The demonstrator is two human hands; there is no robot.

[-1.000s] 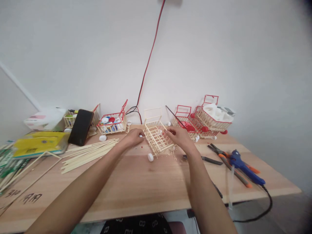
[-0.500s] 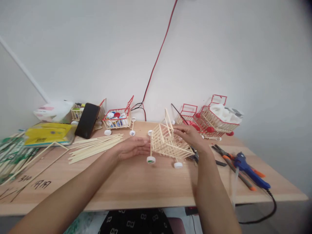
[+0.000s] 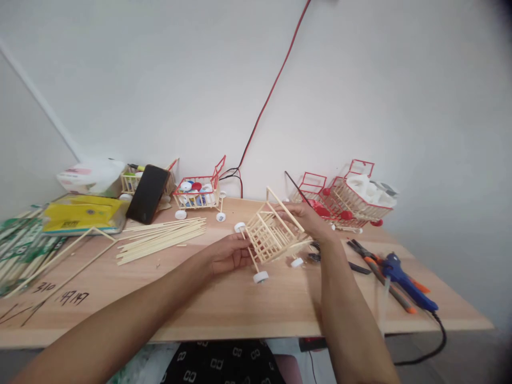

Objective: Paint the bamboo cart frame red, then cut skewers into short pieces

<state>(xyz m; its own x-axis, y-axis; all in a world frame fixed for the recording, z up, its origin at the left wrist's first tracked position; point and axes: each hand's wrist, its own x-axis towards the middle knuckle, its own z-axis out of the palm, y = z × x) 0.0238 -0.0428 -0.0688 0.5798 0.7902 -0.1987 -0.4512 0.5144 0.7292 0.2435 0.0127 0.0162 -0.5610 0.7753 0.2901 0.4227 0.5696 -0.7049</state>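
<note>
A miniature shopping cart (image 3: 267,234) built of pale wooden sticks, with white bottle-cap wheels, is tilted between my hands over the middle of the table. My left hand (image 3: 229,254) grips its left end by the wheel axle, the fingertips partly behind the sticks. On the far right side, my right hand (image 3: 302,216) is closed around the cart near its handle frame; some of those fingers are hidden by the sticks. One white wheel (image 3: 261,277) hangs at the near left corner. Behind the cart and my right wrist lie black-handled pliers (image 3: 316,253), partly covered.
Loose sticks (image 3: 162,240) lie left of centre, beside a yellow packet (image 3: 84,213) and a leaning phone (image 3: 148,193). Red-trimmed carts (image 3: 198,193) stand along the wall. At right are a blue glue gun (image 3: 408,281) with a cord and orange-grey pliers (image 3: 384,277).
My left hand has moved right and now grips the cart's axle end. The cart has turned and tilted, its left wheels slanting. The camera view has shifted slightly.
</note>
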